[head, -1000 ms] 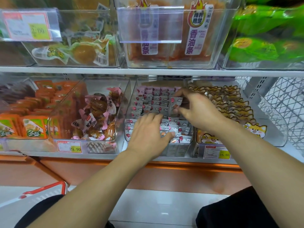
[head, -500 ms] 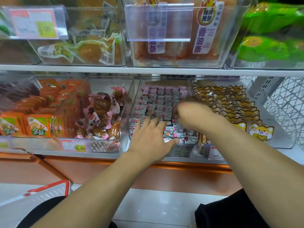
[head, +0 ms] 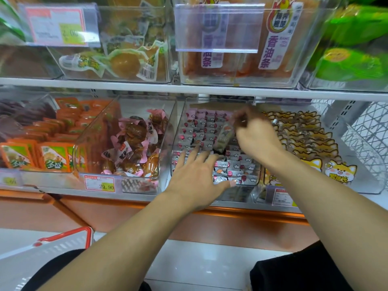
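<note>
One packet (head: 224, 138) pinched, right hand (head: 257, 136) near bin (head: 237, 196) right wall.

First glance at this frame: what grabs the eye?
Two bare hands in the middle clear bin of the lower shelf: the left hand lies flat on the rows of small pink-and-white packets, while the blurred right hand pinches one lifted packet above them. After that, the bright green packs in the top-right bin and the orange packets at the left of the lower shelf.
</note>
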### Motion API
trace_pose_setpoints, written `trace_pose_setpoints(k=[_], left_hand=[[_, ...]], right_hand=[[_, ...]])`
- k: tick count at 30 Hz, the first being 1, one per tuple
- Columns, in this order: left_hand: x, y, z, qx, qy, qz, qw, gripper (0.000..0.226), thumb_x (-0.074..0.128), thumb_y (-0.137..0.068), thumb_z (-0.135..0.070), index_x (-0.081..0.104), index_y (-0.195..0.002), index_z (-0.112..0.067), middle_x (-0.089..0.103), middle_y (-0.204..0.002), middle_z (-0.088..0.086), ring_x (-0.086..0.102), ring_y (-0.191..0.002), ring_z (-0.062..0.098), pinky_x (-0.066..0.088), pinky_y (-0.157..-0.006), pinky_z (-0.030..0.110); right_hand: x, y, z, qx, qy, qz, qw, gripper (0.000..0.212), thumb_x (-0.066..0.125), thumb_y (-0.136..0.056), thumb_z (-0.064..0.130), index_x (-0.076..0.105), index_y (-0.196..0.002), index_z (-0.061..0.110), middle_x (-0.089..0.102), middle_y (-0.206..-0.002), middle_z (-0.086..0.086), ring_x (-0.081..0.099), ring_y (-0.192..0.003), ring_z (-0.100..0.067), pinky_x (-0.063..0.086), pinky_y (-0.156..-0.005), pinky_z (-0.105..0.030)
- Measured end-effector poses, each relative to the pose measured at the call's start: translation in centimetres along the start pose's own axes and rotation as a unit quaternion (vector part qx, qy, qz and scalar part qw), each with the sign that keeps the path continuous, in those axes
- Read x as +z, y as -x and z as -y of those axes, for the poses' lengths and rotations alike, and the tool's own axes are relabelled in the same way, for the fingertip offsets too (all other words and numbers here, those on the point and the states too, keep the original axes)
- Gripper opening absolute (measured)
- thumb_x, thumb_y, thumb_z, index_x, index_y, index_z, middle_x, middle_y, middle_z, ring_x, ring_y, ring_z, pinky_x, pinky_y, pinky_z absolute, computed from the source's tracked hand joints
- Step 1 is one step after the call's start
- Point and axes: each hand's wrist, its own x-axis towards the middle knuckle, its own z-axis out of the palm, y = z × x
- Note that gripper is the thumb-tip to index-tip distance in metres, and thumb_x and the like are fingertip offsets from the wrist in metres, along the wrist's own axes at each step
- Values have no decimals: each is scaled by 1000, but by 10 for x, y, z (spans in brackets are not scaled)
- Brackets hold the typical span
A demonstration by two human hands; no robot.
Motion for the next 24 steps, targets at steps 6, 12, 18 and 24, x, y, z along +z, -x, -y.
trace_pose_setpoints(k=[6, 12, 18, 24], left_hand=[[-5, -1, 4, -11, 45, -33, 998, 83, 38, -91, -77, 32, -154, -24, 37, -158, -1, 22, -149, 21, 16, -124, 44], [-25, 0, 4, -110, 345, -142, 921, 47, 61, -94, -51, 56, -133, -25, 63, -129, -8, 57, -119, 6, 47, -99, 31], [-38, 10, 7, -146, 668, -113, 721, 25, 72, -88, -35, 76, -106, -17, 78, -101, 3, 75, -86, 21, 58, -75, 31], [-36, 18, 17, -141, 699, -108, 693, 35, 79, -69, -44, 81, -96, -20, 78, -102, 10, 70, -87, 18, 60, -76, 24]], right_hand=[[-20, 14, -5, 75, -183, -102, 975, 13, 63, -98, 33, 57, -88, 30, 70, -88, 8, 68, -82, -18, 56, -72, -32], [-35, 36, 6, 181, -465, -33, 866, 5, 57, -101, 8, 61, -100, 6, 77, -97, -6, 76, -88, -20, 62, -75, -31], [-36, 51, 14, 292, -584, 74, 754, 10, 58, -98, 0, 61, -106, -4, 76, -100, -21, 77, -91, -25, 62, -72, -29], [-35, 57, 12, 311, -588, 147, 732, 27, 65, -96, 13, 65, -119, -1, 74, -112, -22, 75, -99, -33, 62, -72, -33]])
